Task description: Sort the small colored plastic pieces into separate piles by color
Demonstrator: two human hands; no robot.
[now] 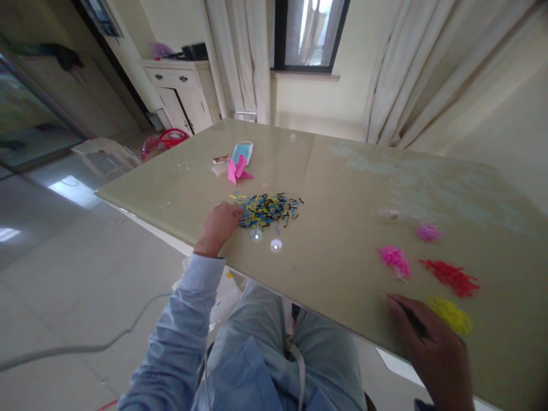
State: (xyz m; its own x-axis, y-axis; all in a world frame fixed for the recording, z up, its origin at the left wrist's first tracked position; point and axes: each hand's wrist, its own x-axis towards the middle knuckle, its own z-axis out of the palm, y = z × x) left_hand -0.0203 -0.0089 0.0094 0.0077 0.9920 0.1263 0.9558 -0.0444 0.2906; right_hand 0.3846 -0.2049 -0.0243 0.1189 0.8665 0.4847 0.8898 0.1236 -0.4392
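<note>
On the surface (pixel 342 188) a mixed pile (pixel 268 210) of black, blue and yellow pieces remains unsorted; small pink (pixel 394 260), red (pixel 451 276) and yellow (pixel 450 314) piles are separated. Left hand (pixel 218 227), loosely curled, touches the mixed pile; right hand (pixel 428 342) rests open, flat.

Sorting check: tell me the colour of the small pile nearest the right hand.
Yellow: the small yellow pile beside the right hand, head view.
</note>
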